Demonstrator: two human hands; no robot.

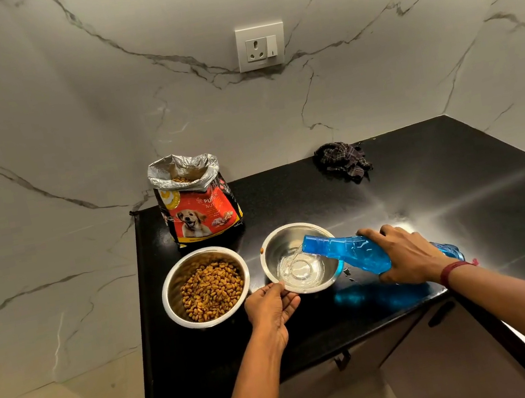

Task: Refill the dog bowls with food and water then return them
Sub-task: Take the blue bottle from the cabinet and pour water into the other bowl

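The counter (pixel 424 178) is seen in black, the wall (pixel 62 93) in white marble veined with grey. The left bowl (pixel 167 291) and the right bowl (pixel 284 242) are finished in silver steel; golden-brown kibble (pixel 212 290) is seen in the left. At three o'clock of the right bowl a translucent blue bottle (pixel 343 251) is shown. At twelve o'clock of the left bowl a red and black bag (pixel 201 212) is printed with a golden dog, its lining silver. At one o'clock of the right bowl a dark checked cloth (pixel 343 159) is seen.

A crumpled dark checked cloth (pixel 343 161) lies at the back of the black counter (pixel 441 175), against the marble wall (pixel 65 110). A white socket (pixel 261 47) sits on that wall above. Cabinets (pixel 454 357) run beneath.
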